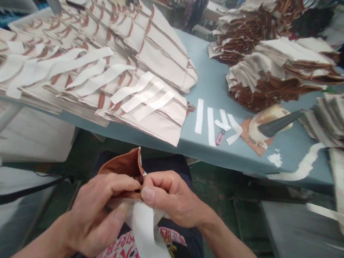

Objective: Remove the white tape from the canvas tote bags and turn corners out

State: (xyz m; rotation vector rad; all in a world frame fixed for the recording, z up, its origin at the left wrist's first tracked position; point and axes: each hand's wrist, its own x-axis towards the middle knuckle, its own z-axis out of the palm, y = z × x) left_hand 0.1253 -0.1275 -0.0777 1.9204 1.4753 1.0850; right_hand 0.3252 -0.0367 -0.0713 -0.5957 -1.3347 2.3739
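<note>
A brown leather-like piece with a pale edge (pixel 126 163) rises above my lap, its upper part standing open like a pocket. My left hand (pixel 103 207) grips its near edge between thumb and fingers. Close beside it, my right hand (pixel 171 198) pinches the same edge, thumb pressed against the forefinger. From under the right fingers a white strip (pixel 149 236) hangs down over my dark, printed clothing. My fingers cover the spot where strip and brown piece meet, so I cannot tell whether they are joined.
Overlapping cream pieces with brown edges (pixel 163 59) cover the table's left side, several white strips (pixel 147 98) on top. Loose strips (pixel 199 115), a small pink tool (pixel 220 137) and a glue-smeared container with a dark handle (pixel 266 124) lie right. Stacked pieces (pixel 275 70) stand behind.
</note>
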